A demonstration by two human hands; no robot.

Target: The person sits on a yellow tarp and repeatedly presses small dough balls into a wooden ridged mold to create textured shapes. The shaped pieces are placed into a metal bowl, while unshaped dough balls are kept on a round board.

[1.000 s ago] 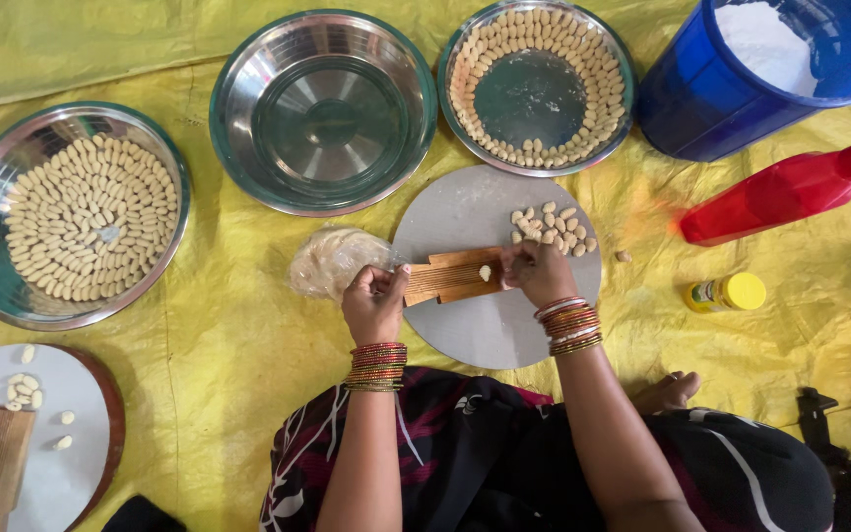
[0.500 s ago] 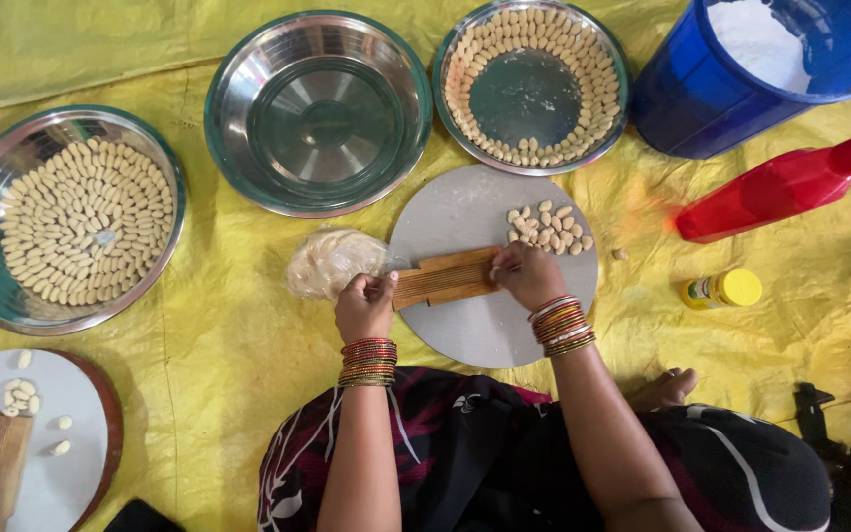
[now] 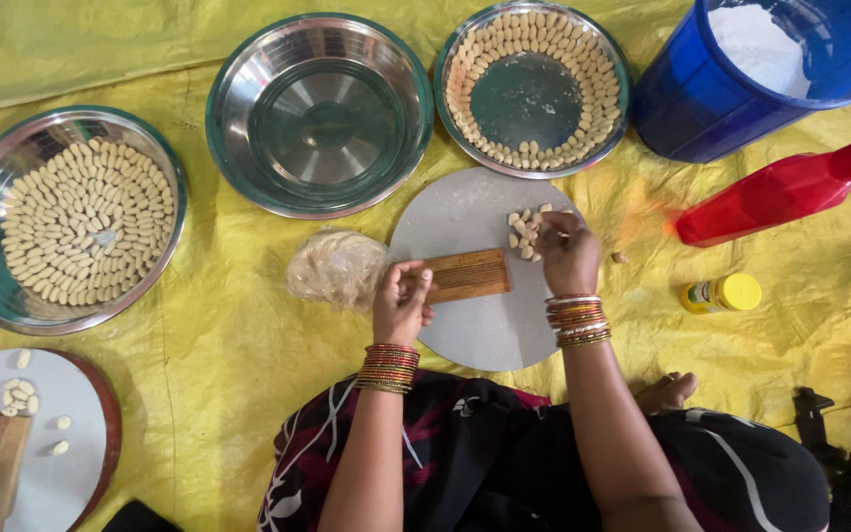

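On a wrinkled yellow plastic sheet [image 3: 199,345] covering the floor sits a round grey board [image 3: 465,212], with a ridged wooden paddle [image 3: 467,275] lying on it. The left hand [image 3: 401,300] is curled at the paddle's left end, fingers closed; can't tell what's inside. The right hand [image 3: 568,251] pinches at a little pile of pale dough pieces [image 3: 524,234] on the board. A bagged dough lump [image 3: 335,268] sits just left. Steel plates of shaped pieces [image 3: 81,232], an empty steel bowl [image 3: 319,113], blue bucket [image 3: 731,89] and red bottle [image 3: 790,187] ring around.
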